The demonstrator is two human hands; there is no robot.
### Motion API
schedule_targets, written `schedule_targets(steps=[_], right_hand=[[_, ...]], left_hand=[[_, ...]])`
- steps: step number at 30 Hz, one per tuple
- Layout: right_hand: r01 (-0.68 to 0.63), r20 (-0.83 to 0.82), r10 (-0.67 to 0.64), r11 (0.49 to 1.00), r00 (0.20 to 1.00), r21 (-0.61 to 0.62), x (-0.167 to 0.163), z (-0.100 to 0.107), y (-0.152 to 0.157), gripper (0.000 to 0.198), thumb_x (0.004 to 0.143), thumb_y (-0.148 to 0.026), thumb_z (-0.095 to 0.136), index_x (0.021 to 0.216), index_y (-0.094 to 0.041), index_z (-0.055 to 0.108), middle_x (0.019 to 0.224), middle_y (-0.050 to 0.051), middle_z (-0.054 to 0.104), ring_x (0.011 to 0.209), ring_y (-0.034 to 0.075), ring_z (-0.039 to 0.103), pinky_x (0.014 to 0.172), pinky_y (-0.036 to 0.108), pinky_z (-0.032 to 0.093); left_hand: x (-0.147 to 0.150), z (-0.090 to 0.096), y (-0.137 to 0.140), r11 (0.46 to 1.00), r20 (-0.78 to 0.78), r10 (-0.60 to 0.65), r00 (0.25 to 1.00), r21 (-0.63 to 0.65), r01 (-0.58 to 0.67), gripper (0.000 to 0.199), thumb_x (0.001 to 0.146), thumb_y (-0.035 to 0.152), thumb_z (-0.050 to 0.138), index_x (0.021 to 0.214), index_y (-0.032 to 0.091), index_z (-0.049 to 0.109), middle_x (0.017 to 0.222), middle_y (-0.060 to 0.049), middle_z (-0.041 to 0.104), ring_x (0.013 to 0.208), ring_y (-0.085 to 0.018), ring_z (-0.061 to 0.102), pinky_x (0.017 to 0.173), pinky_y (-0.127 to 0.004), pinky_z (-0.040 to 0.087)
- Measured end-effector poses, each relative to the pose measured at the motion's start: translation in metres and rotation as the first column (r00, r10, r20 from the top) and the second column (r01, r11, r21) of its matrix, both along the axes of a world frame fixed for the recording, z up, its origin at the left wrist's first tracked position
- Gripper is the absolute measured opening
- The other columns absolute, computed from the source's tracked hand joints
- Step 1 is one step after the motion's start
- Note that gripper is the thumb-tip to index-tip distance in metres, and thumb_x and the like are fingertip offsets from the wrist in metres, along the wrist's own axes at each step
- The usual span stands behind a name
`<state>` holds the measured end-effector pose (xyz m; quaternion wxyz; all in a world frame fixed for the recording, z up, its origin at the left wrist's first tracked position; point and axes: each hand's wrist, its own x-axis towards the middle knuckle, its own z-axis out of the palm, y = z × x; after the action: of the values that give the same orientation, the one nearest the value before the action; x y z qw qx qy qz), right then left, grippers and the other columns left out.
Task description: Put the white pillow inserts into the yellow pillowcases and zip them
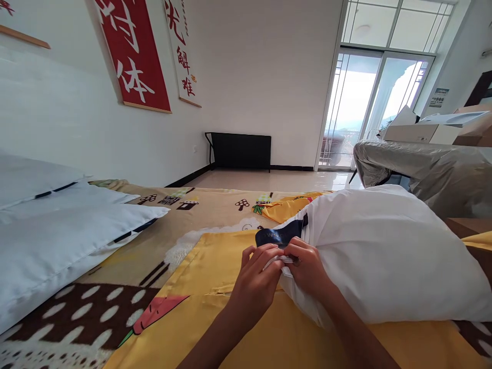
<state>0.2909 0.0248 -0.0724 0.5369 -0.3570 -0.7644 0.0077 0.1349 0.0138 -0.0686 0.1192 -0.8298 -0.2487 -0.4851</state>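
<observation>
A plump white pillow (pixel 384 256) lies on its side at the right, its near end bunched together. My left hand (pixel 259 274) is closed in a pinch on a gathered white edge of the pillow's fabric. Right beside it, my right hand (pixel 307 266) pinches the same edge, and the two hands almost touch. A dark navy label (pixel 280 234) with light lettering sticks out just beyond my fingers. Underneath spreads a yellow cloth (pixel 215 261) printed with a carrot. The exact fold between the fingertips is partly hidden.
White pillows (pixel 73 246) are stacked at the left. A patterned beige and brown blanket (pixel 215 205) covers the surface. Behind the pillow on the right stands plastic-wrapped furniture (pixel 415 159) with cardboard boxes (pixel 418 132) on top. A black folded panel (pixel 241 151) leans near the far wall.
</observation>
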Motion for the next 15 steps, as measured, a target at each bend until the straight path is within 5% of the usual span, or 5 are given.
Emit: schedule_targets(steps=[7, 11, 15], right_hand=[[-0.010, 0.041, 0.011, 1.000, 0.999, -0.029, 0.002, -0.003, 0.003, 0.019, 0.073, -0.002, 0.052, 0.067, -0.019, 0.057, 0.064, -0.002, 0.050, 0.064, 0.012, 0.046, 0.060, 0.023, 0.038], [-0.050, 0.160, 0.079, 0.982, 0.984, -0.180, 0.018, 0.017, -0.010, 0.019, 0.081, -0.007, 0.052, 0.087, -0.022, 0.063, 0.083, 0.001, 0.059, 0.081, 0.014, 0.053, 0.075, 0.026, 0.043], [-0.082, 0.313, 0.165, 0.961, 0.935, -0.263, 0.029, 0.038, -0.032, 0.031, 0.081, -0.024, 0.064, 0.111, -0.027, 0.059, 0.110, 0.001, 0.060, 0.103, 0.017, 0.052, 0.096, 0.033, 0.035]], left_hand=[[0.005, -0.005, 0.000, 0.999, 0.044, -0.045, 0.998, 0.026, 0.044, 0.019, 0.086, 0.002, 0.047, 0.092, 0.017, 0.056, 0.091, -0.005, 0.062, 0.087, -0.014, 0.056, 0.081, -0.030, 0.041], [0.004, -0.010, 0.002, 0.999, 0.085, -0.039, 0.996, -0.010, 0.040, 0.018, 0.084, 0.001, 0.049, 0.087, 0.017, 0.053, 0.090, -0.005, 0.058, 0.084, -0.015, 0.051, 0.075, -0.028, 0.044], [0.003, -0.012, 0.005, 0.997, 0.112, -0.043, 0.993, -0.055, 0.049, 0.018, 0.084, 0.001, 0.049, 0.085, 0.018, 0.051, 0.092, -0.005, 0.057, 0.085, -0.015, 0.051, 0.073, -0.027, 0.046]])
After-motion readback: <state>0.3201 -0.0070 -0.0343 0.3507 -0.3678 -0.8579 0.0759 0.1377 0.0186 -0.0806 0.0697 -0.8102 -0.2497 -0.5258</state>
